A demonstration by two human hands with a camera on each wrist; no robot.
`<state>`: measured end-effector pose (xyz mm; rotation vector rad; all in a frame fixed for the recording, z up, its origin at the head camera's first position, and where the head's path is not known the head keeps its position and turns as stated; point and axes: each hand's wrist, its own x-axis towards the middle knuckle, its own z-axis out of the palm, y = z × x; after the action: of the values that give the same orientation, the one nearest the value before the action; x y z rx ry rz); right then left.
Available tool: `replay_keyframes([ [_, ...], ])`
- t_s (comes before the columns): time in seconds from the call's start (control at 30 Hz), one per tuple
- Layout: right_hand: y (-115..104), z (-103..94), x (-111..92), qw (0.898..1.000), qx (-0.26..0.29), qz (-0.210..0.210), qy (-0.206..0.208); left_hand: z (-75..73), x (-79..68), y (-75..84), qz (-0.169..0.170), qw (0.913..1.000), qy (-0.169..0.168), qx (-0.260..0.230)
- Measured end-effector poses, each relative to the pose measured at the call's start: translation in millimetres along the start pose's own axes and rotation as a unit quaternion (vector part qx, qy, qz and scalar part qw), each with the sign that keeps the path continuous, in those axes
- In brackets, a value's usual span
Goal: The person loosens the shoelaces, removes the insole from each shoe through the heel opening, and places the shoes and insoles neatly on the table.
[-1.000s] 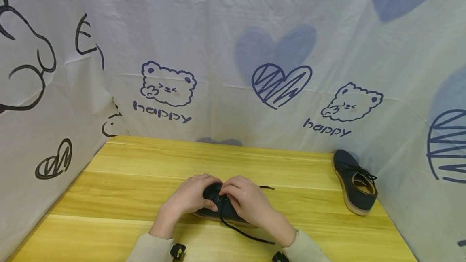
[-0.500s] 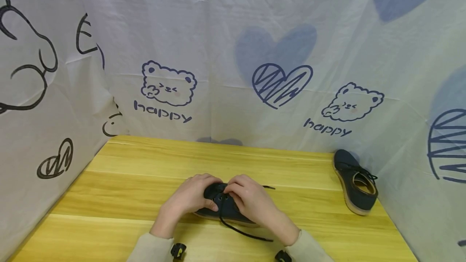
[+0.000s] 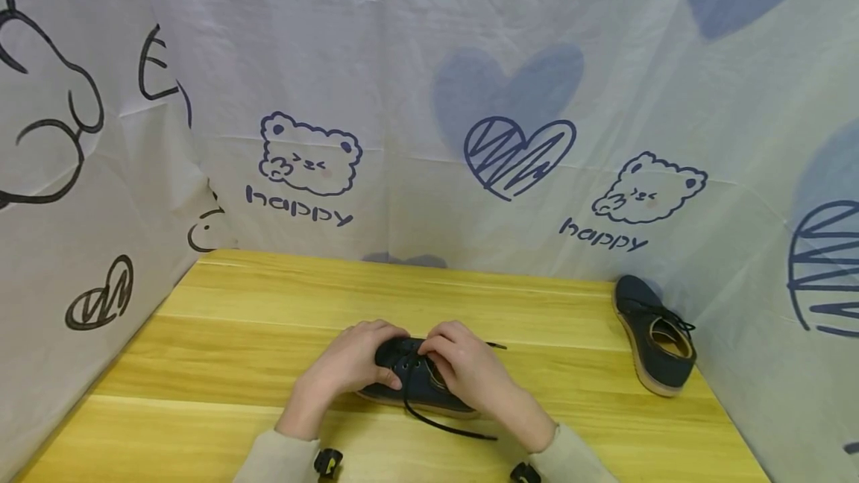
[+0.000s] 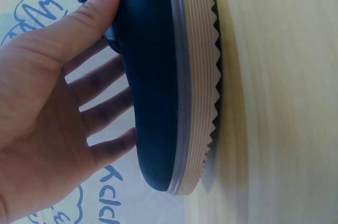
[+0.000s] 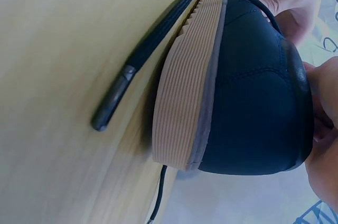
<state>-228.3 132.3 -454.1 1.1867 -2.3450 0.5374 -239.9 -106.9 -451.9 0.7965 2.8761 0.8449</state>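
A dark navy lace-up shoe (image 3: 424,392) with a ridged tan sole lies sideways in front of the person, toe to the left. Its toe end is held by the left hand (image 3: 359,362), thumb on the near side and fingers across the far side. Over the eyelets, the right hand (image 3: 470,370) pinches the shoelace between thumb and forefinger; the pinched part is mostly hidden. One loose lace end (image 5: 153,39) drapes over the near side towards the person. The other lace tip (image 3: 495,346) sticks out behind the right hand.
A matching shoe (image 3: 661,373) with tied laces stands at the right edge of the wood-grain table (image 3: 268,297). A printed white cloth (image 3: 416,95) with hearts and bears hangs behind and along both sides.
The right hand has drawn slightly to the right, uncovering more of the eyelets and shoe opening. The near lace end has slid a little back towards the shoe. The left hand stays put.
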Motion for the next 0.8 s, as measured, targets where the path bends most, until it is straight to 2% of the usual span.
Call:
replay_keyframes([
  [0.47, 7, 1.1, -4, 0.995, 0.052, 0.061, 0.060, 1.4, 0.6, -0.1, -0.004, 1.0000, 0.003, 0.001],
  [0.8, 13, -2.4, -7, 0.988, 0.039, 0.138, 0.063, 1.6, 0.8, -1.1, 0.001, 1.0000, 0.008, -0.001],
])
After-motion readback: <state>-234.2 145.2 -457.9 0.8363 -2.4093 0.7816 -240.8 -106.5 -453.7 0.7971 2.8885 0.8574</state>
